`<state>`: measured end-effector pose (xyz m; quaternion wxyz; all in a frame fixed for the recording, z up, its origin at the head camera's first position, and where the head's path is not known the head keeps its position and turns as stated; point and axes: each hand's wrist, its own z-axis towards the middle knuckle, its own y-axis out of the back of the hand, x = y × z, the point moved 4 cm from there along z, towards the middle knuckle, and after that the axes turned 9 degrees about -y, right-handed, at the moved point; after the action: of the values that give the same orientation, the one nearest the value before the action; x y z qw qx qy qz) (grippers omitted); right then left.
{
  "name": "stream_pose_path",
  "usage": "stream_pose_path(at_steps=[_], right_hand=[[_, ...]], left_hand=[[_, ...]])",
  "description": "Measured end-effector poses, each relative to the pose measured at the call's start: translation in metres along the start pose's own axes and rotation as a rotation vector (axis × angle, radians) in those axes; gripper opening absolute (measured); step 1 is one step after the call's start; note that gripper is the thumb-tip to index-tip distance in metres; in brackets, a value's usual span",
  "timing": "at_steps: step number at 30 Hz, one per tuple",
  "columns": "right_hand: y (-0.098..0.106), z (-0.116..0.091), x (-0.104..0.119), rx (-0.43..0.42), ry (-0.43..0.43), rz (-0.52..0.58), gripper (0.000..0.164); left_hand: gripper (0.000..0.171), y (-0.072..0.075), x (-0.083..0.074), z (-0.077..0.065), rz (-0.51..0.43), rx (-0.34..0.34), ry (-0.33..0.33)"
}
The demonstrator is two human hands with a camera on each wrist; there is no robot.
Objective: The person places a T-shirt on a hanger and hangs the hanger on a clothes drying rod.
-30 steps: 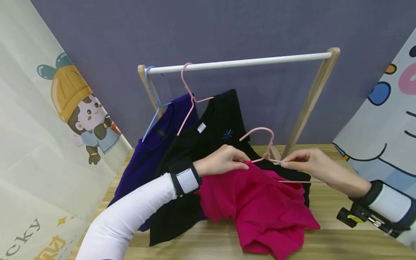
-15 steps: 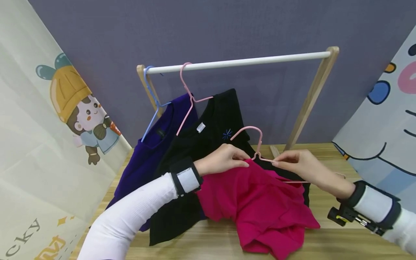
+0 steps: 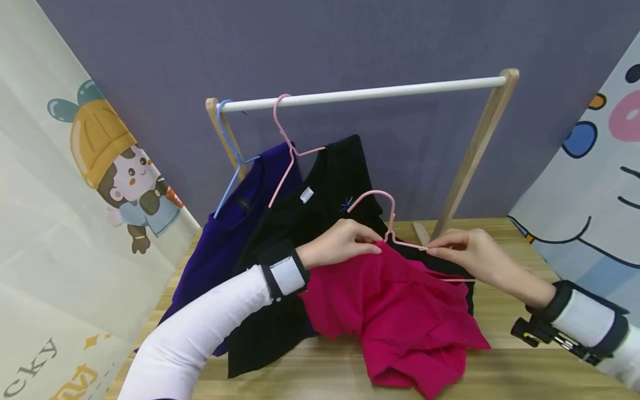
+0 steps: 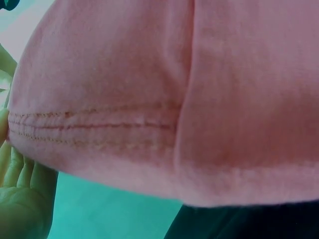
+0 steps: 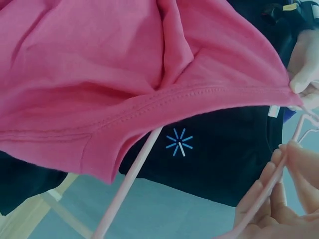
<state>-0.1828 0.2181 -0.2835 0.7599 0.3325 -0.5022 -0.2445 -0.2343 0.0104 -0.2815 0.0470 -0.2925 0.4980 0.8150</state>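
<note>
A bright pink shirt [image 3: 400, 311] lies bunched over the table's middle. My left hand [image 3: 342, 243] pinches its neckline edge beside the neck of a pink hanger [image 3: 392, 214]. One end of that hanger is inside the shirt, hidden by the fabric. My right hand [image 3: 470, 253] pinches the hanger's right shoulder bar between thumb and fingers. The right wrist view shows the hanger's lower bar [image 5: 132, 184] passing under the shirt's stitched neckband [image 5: 164, 102]. Pink cloth [image 4: 109, 89] fills most of the left wrist view.
Behind stands a rack with a white rail [image 3: 360, 95] and wooden legs. A blue hanger [image 3: 235, 161] with a purple shirt [image 3: 205, 261] and another pink hanger [image 3: 283, 147] with a black shirt [image 3: 280, 250] hang at its left. The black shirt extends behind the pink one.
The loose hanger and my right hand have shifted left, bringing the hook closer to the left hand. Over the last half second they moved little. The left hand keeps its pinch on the shirt.
</note>
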Motion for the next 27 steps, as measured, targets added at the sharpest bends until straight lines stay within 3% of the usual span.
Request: stream_pose_path(at_steps=[5, 11, 13, 19, 24, 27], right_hand=[[-0.002, 0.000, 0.004, -0.049, 0.011, -0.033, 0.011], [0.002, -0.012, 0.014, -0.223, 0.087, -0.092, 0.018], [0.001, -0.017, 0.013, -0.182, 0.079, -0.096, 0.020], [-0.007, -0.031, -0.010, 0.049, -0.007, -0.133, 0.020], [-0.010, -0.039, -0.029, 0.098, -0.083, -0.159, 0.024], [-0.013, -0.042, -0.036, 0.098, -0.068, -0.164, 0.025]], left_hand=[[0.019, 0.001, 0.001, 0.001, 0.011, -0.016, 0.002], [0.019, 0.001, 0.002, 0.001, 0.011, -0.022, 0.022], [0.018, 0.002, 0.003, 0.000, 0.010, -0.026, 0.032], [0.016, 0.006, 0.004, -0.003, 0.023, -0.048, 0.038], [0.016, 0.009, 0.005, -0.007, 0.018, -0.063, 0.047], [0.015, 0.010, 0.006, -0.009, 0.013, -0.071, 0.059]])
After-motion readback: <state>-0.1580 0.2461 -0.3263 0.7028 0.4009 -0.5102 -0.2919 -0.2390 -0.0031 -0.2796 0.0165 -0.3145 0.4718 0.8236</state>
